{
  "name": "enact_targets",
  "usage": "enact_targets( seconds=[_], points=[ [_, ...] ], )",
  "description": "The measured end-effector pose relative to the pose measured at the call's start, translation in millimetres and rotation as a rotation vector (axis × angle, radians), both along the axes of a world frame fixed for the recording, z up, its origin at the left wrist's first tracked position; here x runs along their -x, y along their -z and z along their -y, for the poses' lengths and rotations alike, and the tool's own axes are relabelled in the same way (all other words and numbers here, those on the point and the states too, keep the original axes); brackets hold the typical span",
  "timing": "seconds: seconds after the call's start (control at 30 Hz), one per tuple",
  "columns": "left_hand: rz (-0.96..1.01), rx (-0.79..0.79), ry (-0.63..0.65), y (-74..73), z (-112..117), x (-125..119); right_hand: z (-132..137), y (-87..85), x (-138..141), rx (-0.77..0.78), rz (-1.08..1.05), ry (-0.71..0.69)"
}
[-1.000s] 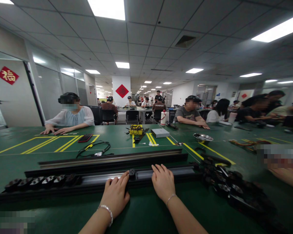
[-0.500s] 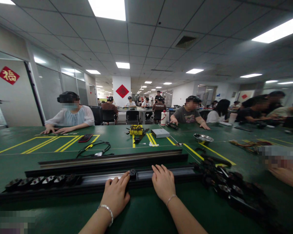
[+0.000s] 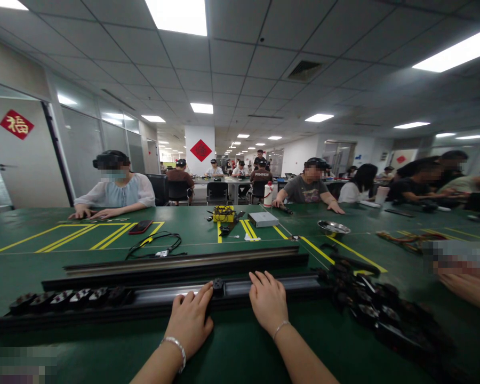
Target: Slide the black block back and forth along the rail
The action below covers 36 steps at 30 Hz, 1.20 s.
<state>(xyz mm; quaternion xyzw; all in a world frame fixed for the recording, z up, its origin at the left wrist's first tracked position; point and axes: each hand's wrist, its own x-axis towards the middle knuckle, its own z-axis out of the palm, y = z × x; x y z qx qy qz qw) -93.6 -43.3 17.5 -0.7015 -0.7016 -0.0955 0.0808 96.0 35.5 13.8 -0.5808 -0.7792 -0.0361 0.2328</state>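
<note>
Left grip [image 3: 192, 317] loose, fingertips beside block [image 3: 218, 286]; right grip [image 3: 269, 301] loose at rail [image 3: 294, 282], nothing held. Block, between grips, might skew or jam if pushed unevenly.

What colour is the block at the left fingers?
The block is black, clearest in the head view.

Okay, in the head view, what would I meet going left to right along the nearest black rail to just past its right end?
Row of dark pieces → left hand → small black block → right hand → heap of dark parts.
</note>
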Motion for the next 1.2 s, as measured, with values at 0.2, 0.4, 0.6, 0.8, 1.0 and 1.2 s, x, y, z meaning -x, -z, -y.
enact_targets(
  seconds=[0.2, 0.4, 0.6, 0.8, 1.0, 1.2],
  points=[
    [-0.009, -0.01, 0.003, 0.0, 0.4, -0.4, 0.6, -0.5, 0.2, 0.0, -0.003, -0.001],
    [-0.022, -0.006, 0.0, 0.1, 0.5, -0.6, 0.6, -0.3, 0.3, -0.005, -0.009, -0.004],
    [-0.017, -0.015, 0.007, 1.1, -0.1, -0.4, -0.2, 3.1, 0.3, -0.032, -0.03, -0.006],
    [-0.015, 0.002, -0.007, -1.4, 0.4, -1.3, 0.2, 1.1, 0.5, -0.003, -0.009, 0.002],
    [-0.015, 0.005, -0.004, -2.6, 1.1, -1.5, -0.3, 1.0, 0.8, -0.006, 0.004, 0.005],
    [-0.019, 0.017, -0.016, -2.4, 0.9, -2.0, 0.6, -0.4, 0.6, 0.006, 0.014, 0.009]
  ],
)
